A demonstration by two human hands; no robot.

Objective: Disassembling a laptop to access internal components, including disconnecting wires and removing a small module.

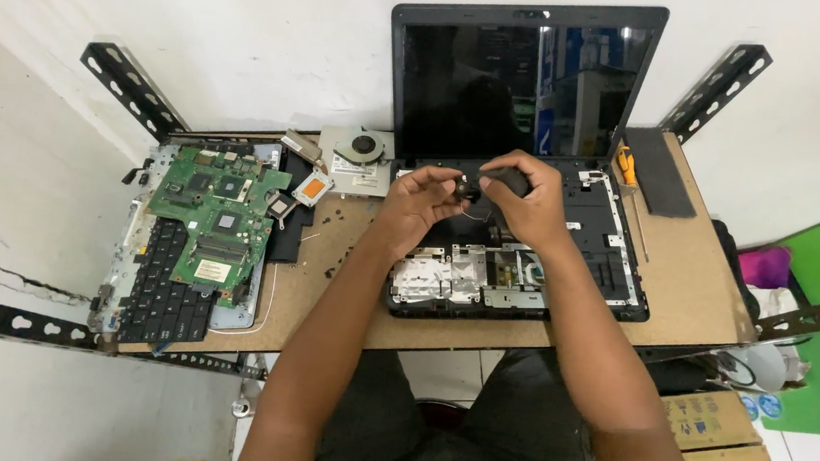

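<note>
Both my hands are raised over the opened base of a black laptop (602, 265) whose keyboard is removed. My right hand (521, 202) grips a small dark oblong part (507, 179). My left hand (417, 200) pinches a small black piece (465, 190) joined to it, with a thin wire hanging below. The laptop's dark screen (524, 79) stands upright behind my hands.
On the left of the wooden table (688, 291) lie a green motherboard (221, 220) on a removed keyboard (156, 293), a copper heatsink (313, 188) and a cooling fan (363, 149). An orange-handled screwdriver (627, 167) and a black cover (658, 172) lie at right. Cardboard boxes (720, 445) stand on the floor.
</note>
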